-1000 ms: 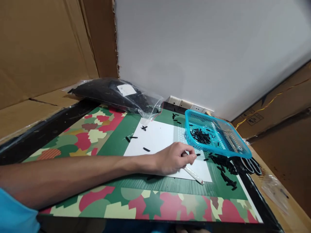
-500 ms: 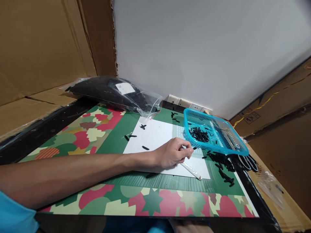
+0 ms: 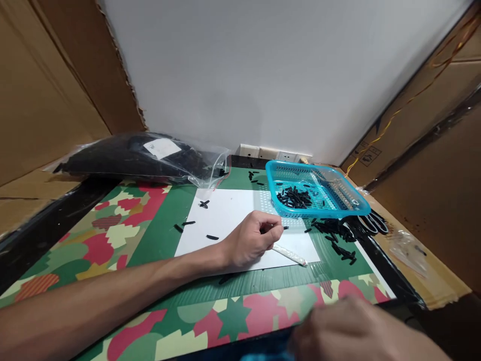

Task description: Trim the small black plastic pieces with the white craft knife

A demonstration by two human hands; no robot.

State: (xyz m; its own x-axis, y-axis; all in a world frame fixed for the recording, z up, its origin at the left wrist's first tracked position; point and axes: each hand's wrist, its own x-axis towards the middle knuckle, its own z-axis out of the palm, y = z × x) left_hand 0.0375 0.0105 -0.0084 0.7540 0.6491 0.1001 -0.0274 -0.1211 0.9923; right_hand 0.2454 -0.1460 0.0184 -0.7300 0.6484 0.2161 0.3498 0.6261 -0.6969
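My left hand (image 3: 255, 238) rests on the white paper (image 3: 233, 205), its fingers curled in a pinch. A small black elongated piece (image 3: 286, 228) pokes out at the fingertips. Under those fingers lies a thin white stick (image 3: 289, 254), slanting toward the paper's front right corner. Smeared by motion, my right hand (image 3: 349, 328) is low at the front right, over the table's near edge; its fingers cannot be made out. A few more black pieces (image 3: 212, 237) lie on and beside the left side of the paper.
A blue plastic basket (image 3: 319, 213) holding a heap of black pieces (image 3: 295, 197) stands behind the paper. More loose pieces (image 3: 341, 253) and scissors (image 3: 370, 224) lie at the right. A large clear bag (image 3: 128, 158) of black material sits back left, near wall sockets (image 3: 268, 153).
My right hand has come into view at the lower right. The left hand's fingers have curled slightly more. The view has shifted, so the scene sits farther left.
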